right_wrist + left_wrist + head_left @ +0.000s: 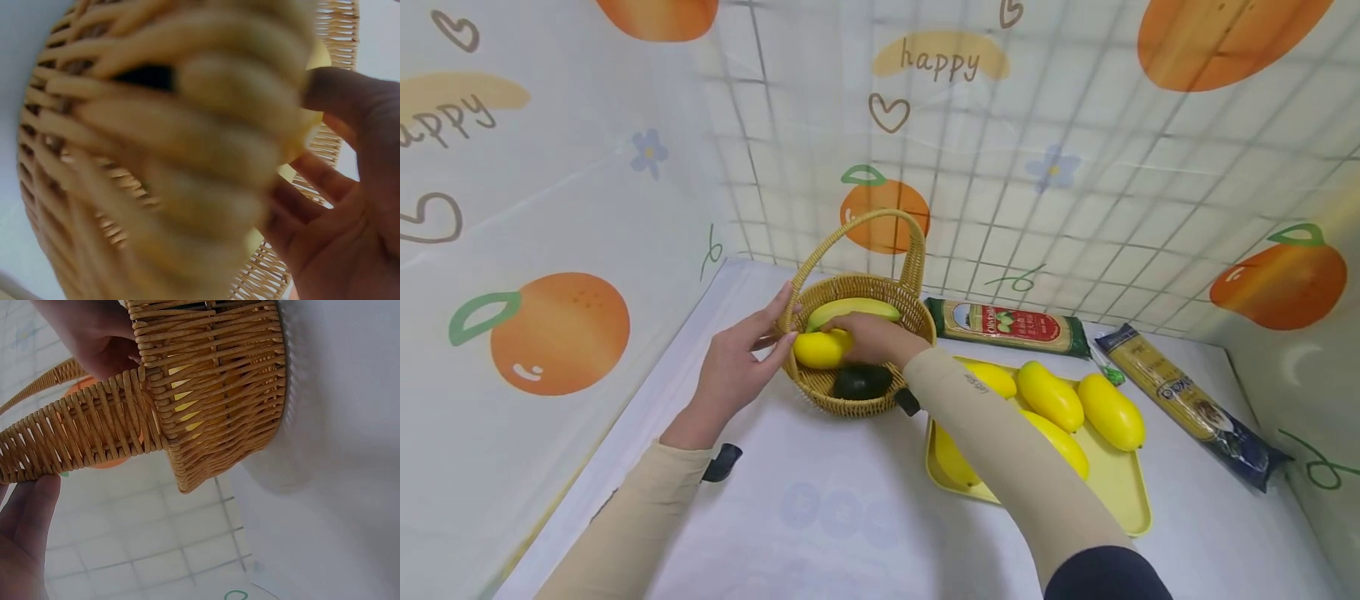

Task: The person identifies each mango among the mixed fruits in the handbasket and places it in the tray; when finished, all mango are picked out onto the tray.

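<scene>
A wicker basket [820, 402] with a tall arched handle [880, 215] stands on the table. My left hand [735, 367] pinches the left base of the handle between thumb and fingers; in the left wrist view the fingertips [45, 494] meet its edge. Inside the basket, my right hand [876, 337] grips a yellow mango [820, 350] near the left wall. A long yellow-green fruit [850, 310] lies behind it, and a dark oval fruit like an avocado [862, 383] in front. The blurred basket rim covers much of the right wrist view, where the right hand [350, 219] partly shows.
Right of the basket, a yellow tray [1120, 492] carries several yellow mangoes [1111, 412], partly behind my right forearm. A green pasta packet [1007, 327] lies along the back wall. Farther right lies a blue-ended pasta packet [1191, 404]. A printed curtain hangs over a wire grid behind.
</scene>
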`<state>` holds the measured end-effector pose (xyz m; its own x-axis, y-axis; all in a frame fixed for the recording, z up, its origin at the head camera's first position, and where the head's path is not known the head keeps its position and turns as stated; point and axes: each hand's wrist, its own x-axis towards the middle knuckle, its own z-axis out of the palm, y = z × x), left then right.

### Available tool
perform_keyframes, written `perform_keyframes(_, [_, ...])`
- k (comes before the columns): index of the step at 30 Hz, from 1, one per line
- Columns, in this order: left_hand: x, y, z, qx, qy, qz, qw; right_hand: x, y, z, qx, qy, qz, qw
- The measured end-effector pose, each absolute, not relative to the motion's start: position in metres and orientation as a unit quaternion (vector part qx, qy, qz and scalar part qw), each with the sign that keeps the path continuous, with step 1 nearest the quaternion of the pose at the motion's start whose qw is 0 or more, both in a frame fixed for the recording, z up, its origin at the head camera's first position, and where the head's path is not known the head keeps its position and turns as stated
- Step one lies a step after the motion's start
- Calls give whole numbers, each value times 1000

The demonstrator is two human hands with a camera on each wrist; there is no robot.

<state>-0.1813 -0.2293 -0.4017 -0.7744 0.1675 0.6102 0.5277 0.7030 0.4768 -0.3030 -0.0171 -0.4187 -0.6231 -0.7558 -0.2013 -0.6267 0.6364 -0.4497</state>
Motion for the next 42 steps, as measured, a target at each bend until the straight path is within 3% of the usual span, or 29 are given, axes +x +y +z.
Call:
perform_keyframes(21, [-180, -228, -401, -193, -882, -327, 279, -275, 40, -400, -333, 898, -263, 120])
perform_keyframes(42, [-179, -228, -400, -192, -880, -334, 276, -190, 192, -384, -212, 918, -329, 61])
